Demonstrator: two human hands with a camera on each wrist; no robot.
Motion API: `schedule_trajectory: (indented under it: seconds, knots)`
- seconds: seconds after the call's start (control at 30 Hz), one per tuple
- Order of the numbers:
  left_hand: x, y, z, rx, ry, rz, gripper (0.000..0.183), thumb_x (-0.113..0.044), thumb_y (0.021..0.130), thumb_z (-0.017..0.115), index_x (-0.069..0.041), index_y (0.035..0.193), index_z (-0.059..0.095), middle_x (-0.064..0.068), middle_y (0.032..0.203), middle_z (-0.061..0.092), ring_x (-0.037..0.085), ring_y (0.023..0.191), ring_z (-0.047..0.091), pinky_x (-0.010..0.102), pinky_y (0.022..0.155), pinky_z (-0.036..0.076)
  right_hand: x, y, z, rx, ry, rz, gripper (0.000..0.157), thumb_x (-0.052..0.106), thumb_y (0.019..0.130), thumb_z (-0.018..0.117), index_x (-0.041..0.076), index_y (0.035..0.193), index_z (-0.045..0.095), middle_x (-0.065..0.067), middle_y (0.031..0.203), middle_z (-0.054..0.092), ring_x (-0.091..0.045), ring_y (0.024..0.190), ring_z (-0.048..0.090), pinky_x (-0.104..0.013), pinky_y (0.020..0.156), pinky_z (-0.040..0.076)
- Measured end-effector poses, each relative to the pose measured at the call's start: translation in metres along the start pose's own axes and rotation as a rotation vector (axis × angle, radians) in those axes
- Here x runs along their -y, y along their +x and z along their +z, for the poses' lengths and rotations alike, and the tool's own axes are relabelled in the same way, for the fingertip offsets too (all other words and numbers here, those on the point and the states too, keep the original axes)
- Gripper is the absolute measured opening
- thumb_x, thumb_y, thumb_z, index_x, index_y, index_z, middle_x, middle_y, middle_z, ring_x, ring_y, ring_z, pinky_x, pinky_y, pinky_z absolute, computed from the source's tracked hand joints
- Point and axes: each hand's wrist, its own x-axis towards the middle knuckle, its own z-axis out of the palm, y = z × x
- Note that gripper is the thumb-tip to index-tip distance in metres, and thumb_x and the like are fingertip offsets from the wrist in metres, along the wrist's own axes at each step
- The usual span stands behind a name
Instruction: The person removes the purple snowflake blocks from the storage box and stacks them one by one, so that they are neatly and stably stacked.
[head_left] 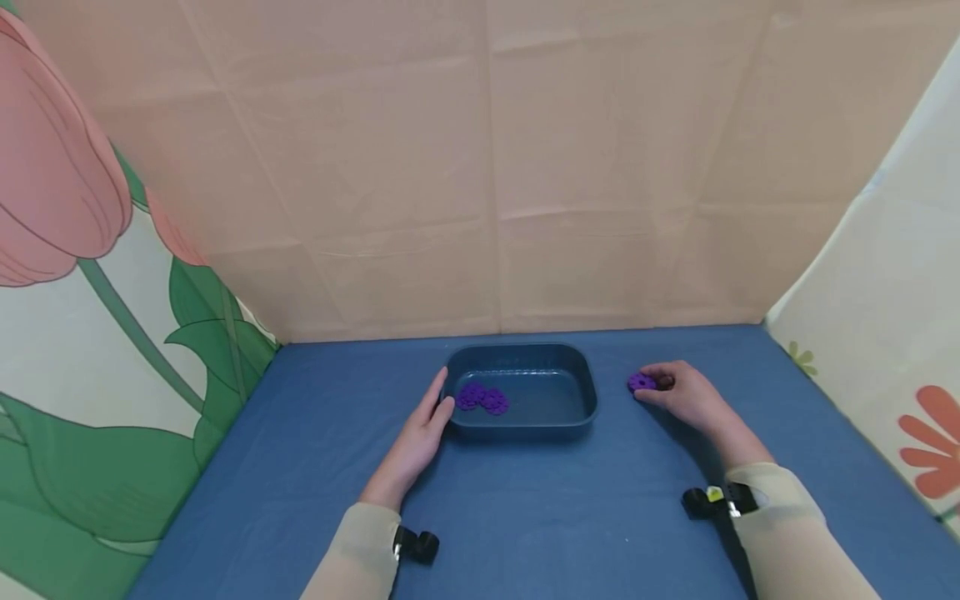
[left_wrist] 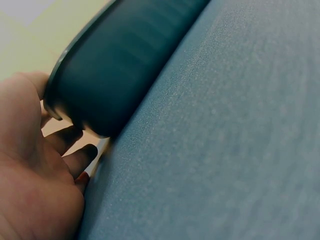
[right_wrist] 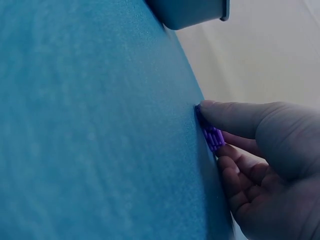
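A dark blue rectangular tray point(head_left: 540, 433) sits on the cloth, with two purple flower-shaped discs point(head_left: 482, 398) at the left of its floor. My left hand point(head_left: 412, 442) holds the tray's left side; in the left wrist view, the thumb lies at the rim of the tray point(left_wrist: 105, 70) and the other fingers curl against the outer wall. To the right of the tray, my right hand point(head_left: 692, 402) pinches another purple flower-shaped disc point(head_left: 641, 382) between thumb and fingers. In the right wrist view this disc point(right_wrist: 212, 136) has ridged edges and is tilted at the cloth surface.
Blue cloth point(head_left: 510, 517) covers the table. A beige sheet point(head_left: 487, 183) hangs behind it. Printed flower panels stand at the left point(head_left: 112, 467) and right point(head_left: 885, 333). Each wrist wears a small black camera.
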Motion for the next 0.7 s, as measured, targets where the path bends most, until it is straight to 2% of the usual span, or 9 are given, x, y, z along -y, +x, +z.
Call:
schedule_trajectory:
  seconds: [0.5,0.7]
  knots:
    - [-0.0007,-0.0004,0.0000,0.005,-0.001,0.002,0.066,-0.071,0.092,0.040,-0.051,0.151,0.018,-0.032,0.152,0.015,0.006,0.144,0.011,0.047,0.117,0.013,-0.0002,0.0000,0.0012,-0.007,0.035,-0.017,0.047,0.032,0.088,0.074,0.000,0.121,0.064,-0.021,0.114,0.062,-0.034,0.100,0.057,-0.054,0.085,0.046]
    - [-0.0009,0.0001,0.0009,0.005,0.002,0.007,0.066,-0.071,0.092,0.039,-0.050,0.151,0.018,-0.032,0.152,0.015,0.006,0.144,0.011,0.047,0.117,0.013,-0.0025,-0.0024,-0.0017,0.015,0.055,-0.002,0.059,0.040,0.090,0.070,0.000,0.130,0.057,-0.023,0.121,0.058,-0.037,0.107,0.055,-0.057,0.089,0.045]
